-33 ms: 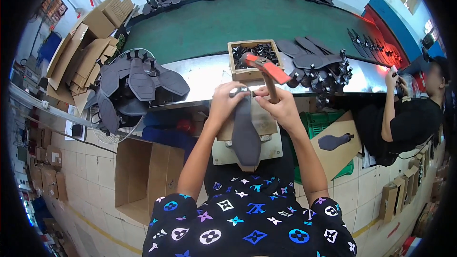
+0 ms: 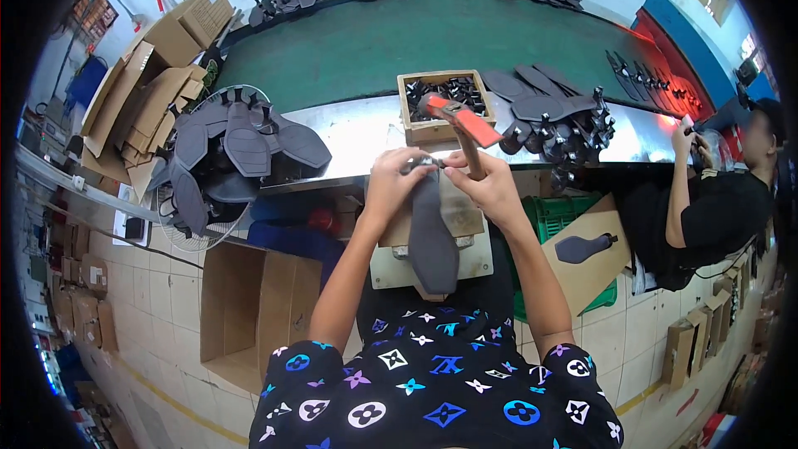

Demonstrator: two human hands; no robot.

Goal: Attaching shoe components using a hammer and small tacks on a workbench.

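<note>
A dark grey shoe sole (image 2: 433,241) lies lengthwise before me, its broad end toward my body. My left hand (image 2: 394,185) is closed on its narrow far end, where something small and shiny shows between the fingers; its shape is partly hidden. My right hand (image 2: 489,186) grips the wooden handle of a hammer (image 2: 471,156) with a red-sided head, held upright above the work. The thumb and forefinger of that hand also reach the sole's narrow end. Beneath the sole is a wooden block on a pale metal base (image 2: 391,267).
Beyond my hands, a wooden box (image 2: 431,130) holds many small black heel-like pieces. Piled soles (image 2: 553,106) lie right of it; more soles (image 2: 249,145) rest on a fan at left. An open carton (image 2: 233,308) stands lower left. A co-worker (image 2: 715,199) sits at right.
The sole has shifted slightly to the right and toward me. The hammer head has tipped a little to the left. Both hands keep their holds.
</note>
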